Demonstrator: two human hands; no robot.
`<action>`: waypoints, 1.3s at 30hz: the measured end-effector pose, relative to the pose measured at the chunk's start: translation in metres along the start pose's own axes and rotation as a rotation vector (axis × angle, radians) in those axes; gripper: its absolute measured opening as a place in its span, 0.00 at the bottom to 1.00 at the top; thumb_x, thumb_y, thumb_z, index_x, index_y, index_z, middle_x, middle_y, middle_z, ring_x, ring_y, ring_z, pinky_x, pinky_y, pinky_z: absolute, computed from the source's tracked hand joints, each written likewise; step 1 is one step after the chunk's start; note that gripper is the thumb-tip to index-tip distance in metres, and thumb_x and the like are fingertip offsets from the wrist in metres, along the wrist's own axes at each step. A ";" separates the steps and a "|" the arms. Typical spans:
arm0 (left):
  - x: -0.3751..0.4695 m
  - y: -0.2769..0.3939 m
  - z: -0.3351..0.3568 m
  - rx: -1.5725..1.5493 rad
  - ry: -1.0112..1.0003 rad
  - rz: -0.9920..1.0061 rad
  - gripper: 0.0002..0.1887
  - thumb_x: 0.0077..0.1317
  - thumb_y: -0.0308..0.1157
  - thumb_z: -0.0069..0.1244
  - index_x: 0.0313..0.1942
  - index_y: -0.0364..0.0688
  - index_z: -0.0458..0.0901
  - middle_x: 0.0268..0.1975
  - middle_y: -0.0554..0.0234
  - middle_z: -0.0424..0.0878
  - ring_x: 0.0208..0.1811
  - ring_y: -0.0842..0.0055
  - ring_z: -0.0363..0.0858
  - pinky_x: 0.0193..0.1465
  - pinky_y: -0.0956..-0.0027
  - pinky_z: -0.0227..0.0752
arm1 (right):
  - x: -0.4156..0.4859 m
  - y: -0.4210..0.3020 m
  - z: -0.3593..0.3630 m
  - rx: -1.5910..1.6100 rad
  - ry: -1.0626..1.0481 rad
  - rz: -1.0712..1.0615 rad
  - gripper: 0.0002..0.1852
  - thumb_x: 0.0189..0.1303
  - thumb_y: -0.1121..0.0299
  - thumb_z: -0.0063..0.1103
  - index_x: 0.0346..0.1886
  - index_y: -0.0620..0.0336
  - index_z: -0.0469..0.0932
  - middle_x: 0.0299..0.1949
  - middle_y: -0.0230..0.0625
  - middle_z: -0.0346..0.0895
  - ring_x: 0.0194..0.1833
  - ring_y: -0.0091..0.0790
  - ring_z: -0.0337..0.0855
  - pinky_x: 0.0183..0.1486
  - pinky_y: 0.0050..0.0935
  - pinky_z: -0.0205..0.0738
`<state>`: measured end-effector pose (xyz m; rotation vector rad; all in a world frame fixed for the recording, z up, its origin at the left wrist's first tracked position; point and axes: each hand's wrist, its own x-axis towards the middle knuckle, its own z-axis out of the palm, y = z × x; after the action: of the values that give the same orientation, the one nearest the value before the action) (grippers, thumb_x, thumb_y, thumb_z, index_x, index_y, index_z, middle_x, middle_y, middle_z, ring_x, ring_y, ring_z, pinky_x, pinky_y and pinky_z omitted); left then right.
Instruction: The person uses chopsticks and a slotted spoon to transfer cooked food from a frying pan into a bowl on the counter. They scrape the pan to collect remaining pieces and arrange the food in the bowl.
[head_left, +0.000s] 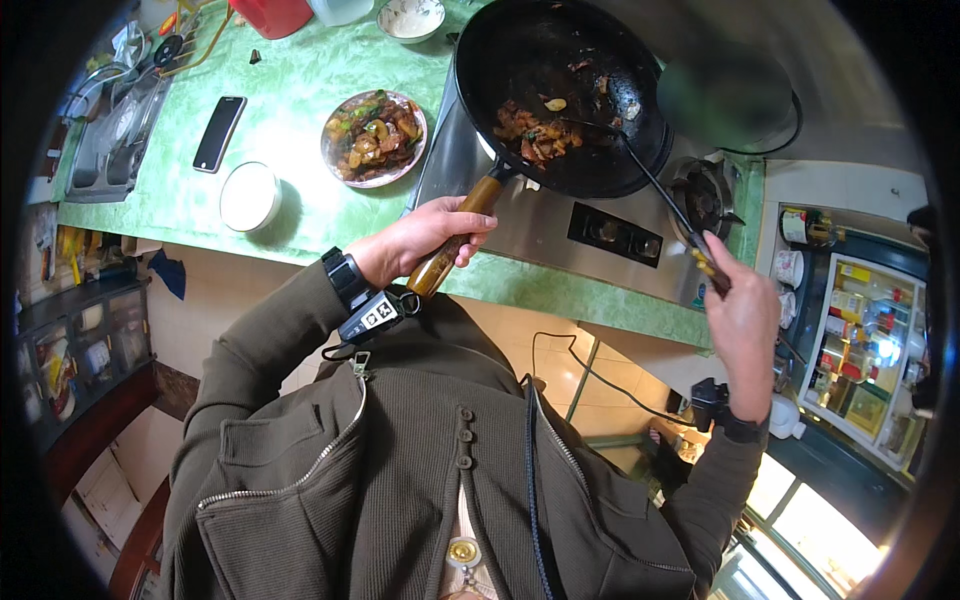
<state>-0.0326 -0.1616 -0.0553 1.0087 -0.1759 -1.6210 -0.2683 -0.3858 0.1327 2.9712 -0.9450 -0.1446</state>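
My left hand (435, 232) grips the wooden handle (448, 255) of a black wok (555, 45), which is over the steel gas stove (517, 225). In my right hand (739, 307) is the handle of a metal cooking spatula (651, 174). The spatula's far end reaches into the wok, beside a heap of browned, sliced food (532, 139). A pale slice (555, 104) and a few scraps lie apart on the wok's inner wall. To the left, a patterned plate (424, 124) on the counter holds cooked meat and greens.
On the green counter (292, 90) are a white bowl (250, 197), a smartphone (220, 135) and a small floral bowl (410, 19). A sink (97, 169) is at the far left. A blurred dark round object (724, 94) and a bare burner (703, 195) are right of the wok.
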 end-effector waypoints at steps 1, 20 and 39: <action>0.000 0.000 0.000 -0.002 -0.003 0.002 0.09 0.70 0.34 0.52 0.42 0.40 0.73 0.27 0.73 0.71 0.21 0.87 0.70 0.25 0.81 0.68 | 0.001 0.004 -0.008 0.087 -0.057 0.090 0.28 0.53 0.79 0.61 0.60 0.48 0.79 0.30 0.43 0.82 0.28 0.39 0.81 0.35 0.34 0.74; 0.004 -0.004 -0.004 0.033 -0.059 0.070 0.09 0.66 0.27 0.51 0.37 0.41 0.66 0.24 0.69 0.70 0.19 0.83 0.70 0.22 0.75 0.69 | 0.038 0.048 -0.022 0.418 -0.281 0.142 0.24 0.58 0.72 0.61 0.60 0.63 0.77 0.23 0.25 0.68 0.24 0.20 0.65 0.29 0.24 0.63; -0.135 0.001 -0.055 0.424 0.185 0.168 0.29 0.64 0.28 0.50 0.64 0.37 0.60 0.29 0.69 0.71 0.22 0.85 0.70 0.26 0.77 0.68 | 0.121 0.006 -0.007 0.893 -0.691 0.010 0.33 0.50 0.69 0.64 0.64 0.64 0.74 0.23 0.19 0.65 0.21 0.13 0.59 0.24 0.17 0.51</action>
<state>0.0015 -0.0246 -0.0194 1.4202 -0.4805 -1.3553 -0.1732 -0.4605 0.1298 3.7978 -1.3584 -1.0682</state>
